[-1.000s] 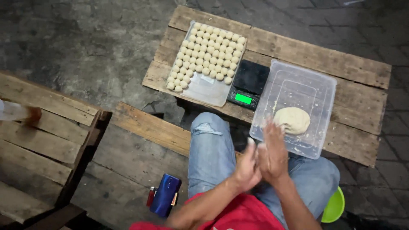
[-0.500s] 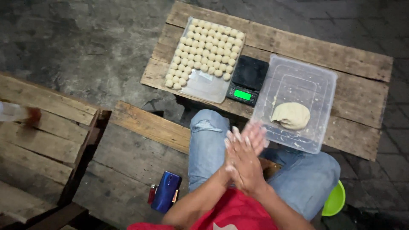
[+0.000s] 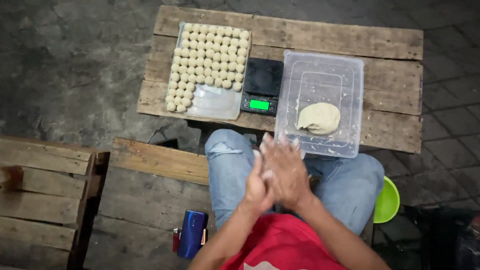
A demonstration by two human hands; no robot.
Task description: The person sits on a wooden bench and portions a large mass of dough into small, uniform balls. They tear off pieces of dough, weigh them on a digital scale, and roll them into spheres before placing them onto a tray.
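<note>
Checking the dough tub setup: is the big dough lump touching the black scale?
Apart. The head view shows the dough lump lying inside the clear plastic tub, whose wall separates it from the black scale beside the tub.

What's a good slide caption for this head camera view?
Left hand and right hand pressed together over the lap, near a dough lump in a clear tub.

Both hands pressed palm to palm above the lap, left hand [image 3: 257, 187] under, right hand [image 3: 286, 170] over it, fingers spread and blurred, forearms angled inward.
</note>
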